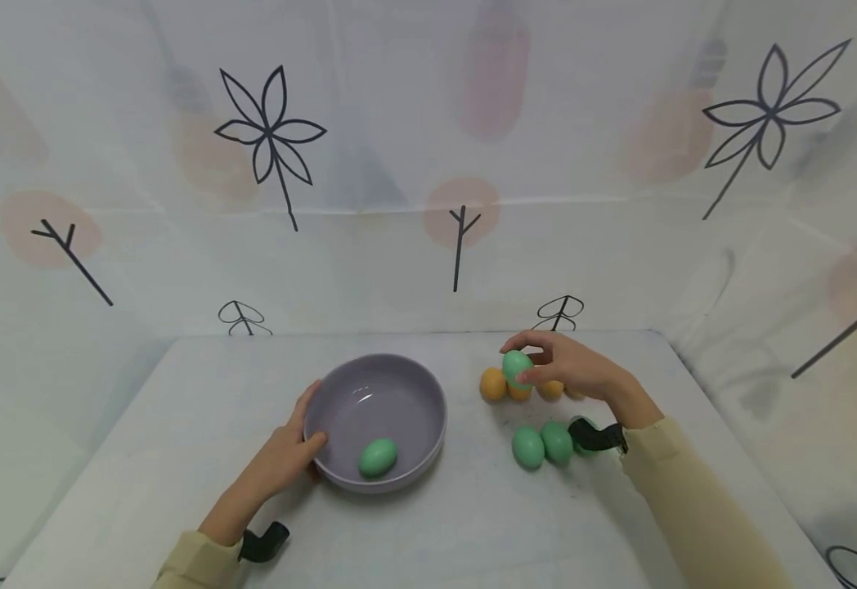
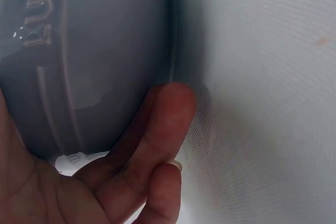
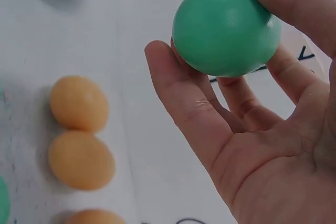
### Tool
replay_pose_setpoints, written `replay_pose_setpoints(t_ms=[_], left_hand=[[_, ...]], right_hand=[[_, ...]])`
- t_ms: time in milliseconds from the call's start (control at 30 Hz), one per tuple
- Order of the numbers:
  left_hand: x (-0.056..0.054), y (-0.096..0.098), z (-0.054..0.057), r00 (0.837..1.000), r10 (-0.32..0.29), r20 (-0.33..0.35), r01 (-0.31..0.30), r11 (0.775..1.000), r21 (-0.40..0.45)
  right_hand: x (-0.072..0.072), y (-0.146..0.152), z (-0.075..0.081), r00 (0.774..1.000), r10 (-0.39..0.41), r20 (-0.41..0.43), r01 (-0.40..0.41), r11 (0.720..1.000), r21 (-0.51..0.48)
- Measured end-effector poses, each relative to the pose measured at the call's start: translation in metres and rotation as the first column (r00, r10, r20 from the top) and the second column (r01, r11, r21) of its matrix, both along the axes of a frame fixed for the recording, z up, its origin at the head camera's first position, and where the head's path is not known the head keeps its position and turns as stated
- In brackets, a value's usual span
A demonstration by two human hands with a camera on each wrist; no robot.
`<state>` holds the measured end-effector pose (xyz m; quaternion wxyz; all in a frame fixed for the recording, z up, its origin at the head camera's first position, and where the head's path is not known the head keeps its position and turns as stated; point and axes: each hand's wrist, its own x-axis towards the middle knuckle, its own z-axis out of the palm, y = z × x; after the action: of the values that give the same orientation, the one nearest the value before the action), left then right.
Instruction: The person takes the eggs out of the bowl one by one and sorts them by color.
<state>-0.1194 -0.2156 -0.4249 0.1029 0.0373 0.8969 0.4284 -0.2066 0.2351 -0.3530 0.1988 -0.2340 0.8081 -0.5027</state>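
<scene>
A grey-purple bowl [image 1: 377,393] stands on the table, and one green egg [image 1: 379,458] lies inside it near the front wall. My left hand [image 1: 289,450] grips the bowl's left side, thumb over the rim. In the left wrist view the fingers [image 2: 170,108] reach under the curved outer wall, beside raised letters. My right hand [image 1: 572,364] pinches another green egg [image 3: 227,29] between thumb and fingers. In the head view this egg [image 1: 518,368] is held over the row of orange eggs [image 1: 493,384].
Several orange eggs [image 3: 80,103] lie in a row at the back right. Nearer the front is a row of green eggs [image 1: 528,447], partly hidden by the right wrist's black strap [image 1: 596,434]. A patterned cloth [image 1: 399,270] hangs behind the white table [image 1: 458,532].
</scene>
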Motion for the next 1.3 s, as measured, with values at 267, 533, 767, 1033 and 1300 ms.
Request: replay_pose_setpoints(t_ms=[267,533,767,1033,1300], left_hand=[[-0.001,-0.001,-0.002,1.000,-0.005,0.007,0.005,1.000,0.011],[-0.001,0.000,0.000,1.000,0.002,0.008,-0.002,1.000,0.015],[0.001,0.000,0.002,1.000,-0.001,0.014,0.001,1.000,0.030],[0.001,-0.001,0.000,1.000,-0.010,0.008,0.009,0.999,0.037],[0.000,-0.001,-0.001,1.000,-0.008,-0.003,0.008,1.000,0.026]], right_hand=[[0.011,0.035,-0.010,0.997,-0.082,-0.016,0.082,0.996,0.018],[0.023,0.058,-0.021,0.988,-0.152,-0.008,0.152,0.988,0.010],[0.034,0.073,-0.029,0.972,-0.227,-0.058,0.228,0.974,0.001],[0.047,0.093,-0.042,0.962,-0.269,-0.046,0.267,0.963,-0.036],[0.064,0.107,-0.054,0.931,-0.354,-0.091,0.358,0.933,0.030]])
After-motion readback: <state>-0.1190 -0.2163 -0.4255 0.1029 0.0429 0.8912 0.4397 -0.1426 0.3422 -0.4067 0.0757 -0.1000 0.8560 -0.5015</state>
